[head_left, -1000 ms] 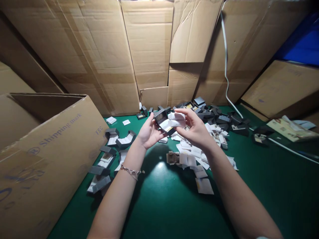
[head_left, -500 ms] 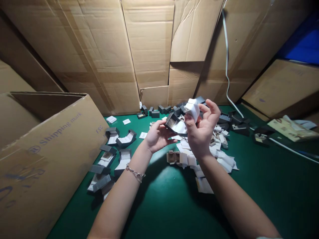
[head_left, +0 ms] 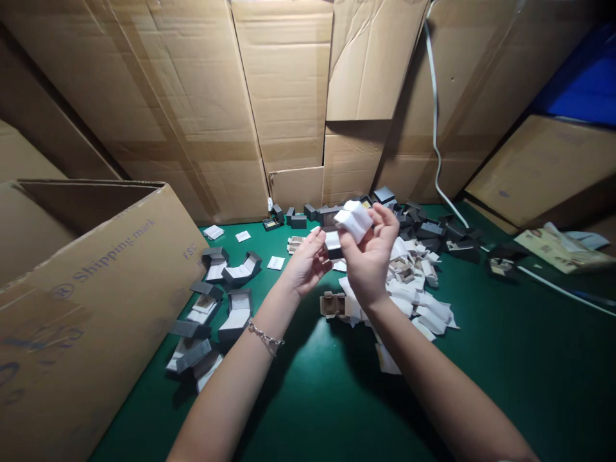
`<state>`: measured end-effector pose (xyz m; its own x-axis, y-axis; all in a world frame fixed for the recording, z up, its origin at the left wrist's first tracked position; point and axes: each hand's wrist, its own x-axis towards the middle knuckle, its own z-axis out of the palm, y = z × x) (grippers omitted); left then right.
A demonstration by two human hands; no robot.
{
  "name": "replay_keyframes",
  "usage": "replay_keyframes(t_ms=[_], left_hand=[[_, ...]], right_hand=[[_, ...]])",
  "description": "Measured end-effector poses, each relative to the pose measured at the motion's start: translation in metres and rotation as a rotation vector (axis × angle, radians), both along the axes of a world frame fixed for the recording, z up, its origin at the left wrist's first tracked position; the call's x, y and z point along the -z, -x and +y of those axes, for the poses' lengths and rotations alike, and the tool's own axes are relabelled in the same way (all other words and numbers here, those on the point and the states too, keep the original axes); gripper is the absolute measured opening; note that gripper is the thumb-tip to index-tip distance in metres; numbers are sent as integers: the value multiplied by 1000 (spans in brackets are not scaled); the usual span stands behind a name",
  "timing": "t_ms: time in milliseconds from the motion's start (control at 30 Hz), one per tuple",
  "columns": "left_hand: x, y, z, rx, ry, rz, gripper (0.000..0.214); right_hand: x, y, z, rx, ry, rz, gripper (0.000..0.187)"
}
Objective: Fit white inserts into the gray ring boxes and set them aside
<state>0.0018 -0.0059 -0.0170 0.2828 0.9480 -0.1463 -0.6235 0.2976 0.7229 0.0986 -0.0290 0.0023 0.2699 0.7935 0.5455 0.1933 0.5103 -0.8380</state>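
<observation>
Above the green table (head_left: pixel 312 398), my left hand (head_left: pixel 305 263) pinches a small dark grey box with a white lining (head_left: pixel 332 244). My right hand (head_left: pixel 368 256) is closed round a crumpled white insert (head_left: pixel 353 220), held just above and to the right of that box. Both hands are raised over a heap of white paper inserts (head_left: pixel 409 301). A bracelet sits on my left wrist.
Several open grey boxes (head_left: pixel 226 282) lie to the left, beside a large cardboard carton (head_left: pixel 86 308). More dark boxes (head_left: pixel 423 228) pile up at the back right. Cardboard sheets (head_left: pixel 289 96) wall the back. A white cable (head_left: pixel 436 147) hangs down at the right.
My right hand has pulled the white insert out of the grey box and lifted it up. My left hand has turned the box and drawn it closer to the right hand.
</observation>
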Motion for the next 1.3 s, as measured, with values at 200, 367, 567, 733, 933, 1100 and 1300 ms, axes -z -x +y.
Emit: replay_keyframes(t_ms=[200, 367, 567, 733, 933, 1100, 1300], left_hand=[[-4, 3, 3, -67, 30, 29, 13], [-15, 12, 4, -89, 117, 52, 7], [-20, 18, 7, -64, 122, 5, 18], [-19, 19, 6, -127, 19, 82, 8], [-13, 21, 8, -116, -78, 188, 22], [-9, 19, 9, -109, -84, 221, 22], [-8, 18, 8, -108, -52, 242, 21]], right_hand=[[15, 7, -2, -195, 22, -45, 46], [10, -6, 4, -258, -45, -107, 41], [-2, -24, 7, -250, 9, -468, 42], [-3, -27, 7, -263, -10, -646, 39], [1, -28, 9, -278, 26, -764, 40], [4, -28, 13, -220, -19, -727, 42], [0, -29, 12, -338, 14, -736, 47]])
